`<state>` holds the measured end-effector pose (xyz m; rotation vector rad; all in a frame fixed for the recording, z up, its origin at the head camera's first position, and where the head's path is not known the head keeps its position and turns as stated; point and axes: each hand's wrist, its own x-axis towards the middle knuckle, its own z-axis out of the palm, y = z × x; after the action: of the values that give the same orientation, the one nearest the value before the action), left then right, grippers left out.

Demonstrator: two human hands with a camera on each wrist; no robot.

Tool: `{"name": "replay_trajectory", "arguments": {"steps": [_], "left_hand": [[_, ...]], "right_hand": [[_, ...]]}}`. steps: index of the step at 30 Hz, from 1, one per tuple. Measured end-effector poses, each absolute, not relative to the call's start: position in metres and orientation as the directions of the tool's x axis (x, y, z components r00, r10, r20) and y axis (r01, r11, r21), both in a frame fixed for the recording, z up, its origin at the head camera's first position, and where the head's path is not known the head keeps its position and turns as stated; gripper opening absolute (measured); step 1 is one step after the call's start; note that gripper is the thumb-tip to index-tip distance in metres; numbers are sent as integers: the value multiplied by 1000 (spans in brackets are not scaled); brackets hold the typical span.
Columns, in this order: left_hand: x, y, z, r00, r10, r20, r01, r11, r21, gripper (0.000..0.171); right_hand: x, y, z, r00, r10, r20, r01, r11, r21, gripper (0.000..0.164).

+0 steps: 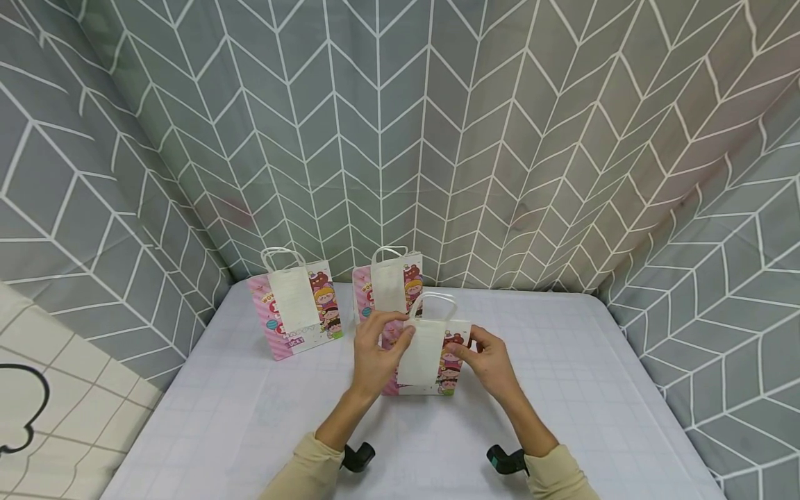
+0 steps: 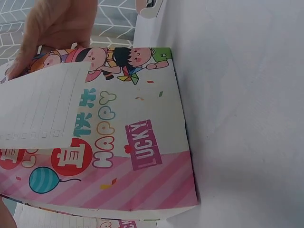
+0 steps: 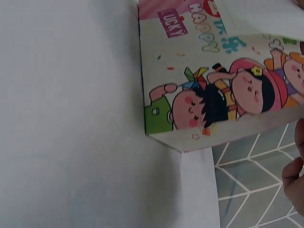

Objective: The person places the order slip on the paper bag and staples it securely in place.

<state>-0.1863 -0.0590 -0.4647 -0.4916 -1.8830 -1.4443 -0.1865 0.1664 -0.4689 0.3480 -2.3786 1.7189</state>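
A small paper gift bag [image 1: 451, 371] with pink stripes and cartoon children stands upright nearest to me, its white handles raised. A white lined sheet [image 1: 420, 357] hangs over its front; in the left wrist view the sheet [image 2: 42, 104] stands away from the printed face at its lower edge. My left hand [image 1: 377, 351] pinches the bag's upper left edge, thumb in front. At the right side edge my right hand [image 1: 490, 357] pinches it, with its other fingers partly hidden behind. The bag's base [image 3: 145, 114] meets the tabletop in the right wrist view.
Two matching gift bags stand farther back, one at the left [image 1: 329, 316] and one [image 1: 412, 278] just behind the held bag. Black wrist-worn devices show under the left [image 1: 358, 457] and right [image 1: 505, 460] forearms. A patterned curtain [image 1: 400, 139] borders the white table [image 1: 550, 347].
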Motion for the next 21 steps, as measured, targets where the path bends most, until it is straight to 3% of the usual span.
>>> {"name": "replay_trajectory", "arguments": {"steps": [5, 21], "left_hand": [[-185, -58, -463, -675, -119, 728, 669, 319, 672, 24], [-187, -56, -464, -678, -131, 723, 658, 331, 677, 27]], "right_hand": [[-183, 159, -464, -962, -59, 266, -271, 311, -911, 31], [-181, 157, -466, -966, -56, 251, -254, 352, -901, 26]]}}
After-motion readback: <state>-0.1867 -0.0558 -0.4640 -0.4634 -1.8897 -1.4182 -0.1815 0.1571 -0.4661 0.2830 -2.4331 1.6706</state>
